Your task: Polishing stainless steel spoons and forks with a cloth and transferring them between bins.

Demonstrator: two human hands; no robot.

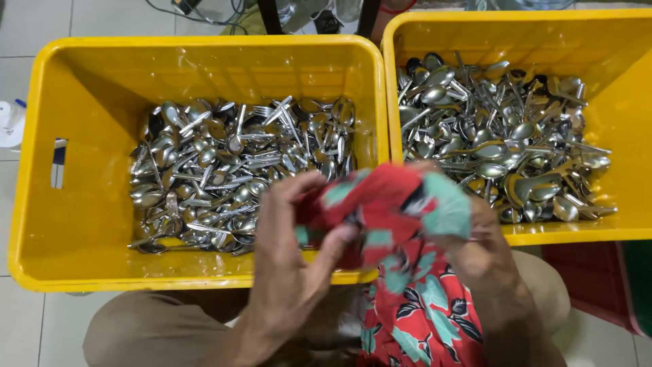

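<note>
Both my hands are bunched into a red cloth with green and black leaf print (397, 204), held over the near rims of two yellow crates. My left hand (292, 258) grips the cloth's left side, fingers curled into the folds. My right hand (485, 255) holds its right side, mostly wrapped by the fabric. Whatever sits inside the cloth is hidden. The left yellow crate (75, 170) holds a heap of steel spoons and forks (231, 173). The right yellow crate (631, 129) holds another heap of steel spoons (502, 136).
The crates stand side by side on a pale tiled floor (27, 319). My knees in brown trousers (149, 333) are below them. A white object (10, 122) lies at the far left. Dark cables (204, 13) and furniture legs are behind the crates. A red and green mat (611, 278) lies at right.
</note>
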